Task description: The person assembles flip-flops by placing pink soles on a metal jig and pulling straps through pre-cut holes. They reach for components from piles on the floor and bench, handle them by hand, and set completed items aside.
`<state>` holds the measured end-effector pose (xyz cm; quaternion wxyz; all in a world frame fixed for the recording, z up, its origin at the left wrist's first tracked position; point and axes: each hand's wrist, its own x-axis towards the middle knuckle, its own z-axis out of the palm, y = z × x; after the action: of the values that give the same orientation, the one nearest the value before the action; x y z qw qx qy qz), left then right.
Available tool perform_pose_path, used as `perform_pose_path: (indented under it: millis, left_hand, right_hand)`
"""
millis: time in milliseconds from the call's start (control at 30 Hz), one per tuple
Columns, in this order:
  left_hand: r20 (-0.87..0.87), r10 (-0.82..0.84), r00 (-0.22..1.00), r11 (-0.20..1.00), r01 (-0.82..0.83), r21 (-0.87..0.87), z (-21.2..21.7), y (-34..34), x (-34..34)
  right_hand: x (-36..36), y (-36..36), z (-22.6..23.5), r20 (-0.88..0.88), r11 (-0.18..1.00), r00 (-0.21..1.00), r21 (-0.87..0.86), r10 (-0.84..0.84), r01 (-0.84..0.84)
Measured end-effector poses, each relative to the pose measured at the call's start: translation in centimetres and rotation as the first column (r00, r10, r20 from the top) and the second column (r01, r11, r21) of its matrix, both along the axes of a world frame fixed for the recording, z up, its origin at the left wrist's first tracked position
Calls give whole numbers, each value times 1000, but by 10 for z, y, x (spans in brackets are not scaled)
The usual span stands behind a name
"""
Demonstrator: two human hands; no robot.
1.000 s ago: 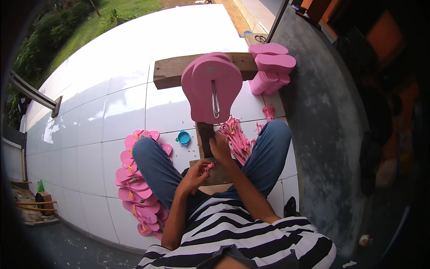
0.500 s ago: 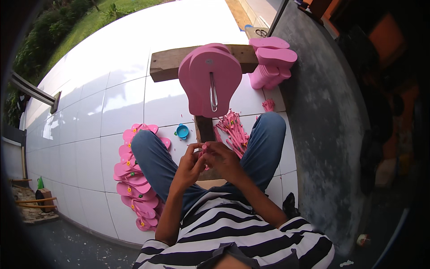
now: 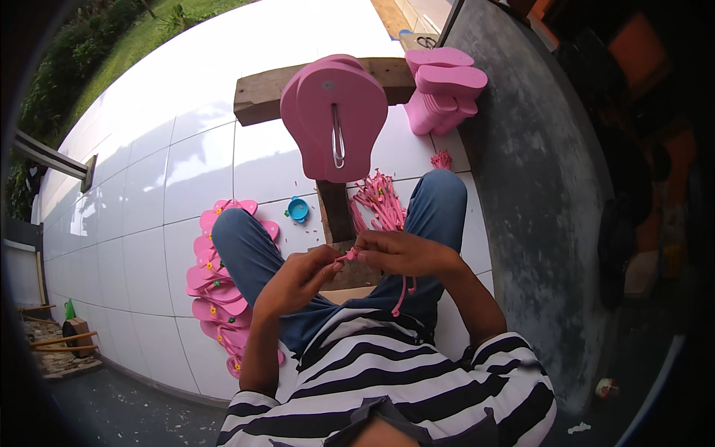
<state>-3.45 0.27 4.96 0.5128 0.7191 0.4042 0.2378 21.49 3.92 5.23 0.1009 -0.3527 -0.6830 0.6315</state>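
Note:
Between my knees, a pink flip-flop strap [image 3: 348, 256] is pinched by the fingertips of both hands. My left hand [image 3: 294, 279] grips one part of it, and my right hand [image 3: 406, 252] holds it close by, with thin pink ends dangling below. Just beyond my hands stands a wooden stand [image 3: 261, 97], bearing pink flip-flop soles [image 3: 361, 93] near its top. A looped metal piece [image 3: 338, 145] sticks out from the front sole. Loose pink straps [image 3: 381, 205] lie heaped beside my right knee.
Strapped pink flip-flops [image 3: 216, 313] with small flowers line up beside my left leg. A small blue cup [image 3: 298, 209] sits on the white tiles. Bare pink soles [image 3: 447, 82] are stacked at the stand's right, near a small strap bundle [image 3: 441, 159] and scissors [image 3: 426, 42].
My hands have drawn apart from their close cluster, showing the strap between them. Its loose ends now hang below my right hand. The view has shifted slightly.

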Motion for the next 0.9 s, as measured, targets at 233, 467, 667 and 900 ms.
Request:
perform_pose_path:
  millis: [233, 467, 667, 900]
  left_hand:
    - [-179, 45, 983, 998, -37, 46, 42, -15, -44]
    - [30, 237, 971, 971, -238, 28, 8, -16, -29]
    - [429, 361, 828, 925, -261, -275, -57, -5, 33]
    - [-87, 163, 983, 985, -158, 64, -128, 8, 56]
  right_hand:
    - [41, 2, 62, 111, 945, 947, 100, 301, -312]
    - [77, 2, 57, -484, 737, 557, -491, -675, 466]
    - [41, 13, 47, -576, 670, 342, -622, -742, 406]
    - [13, 18, 44, -581, 737, 491, -319, -649, 596]
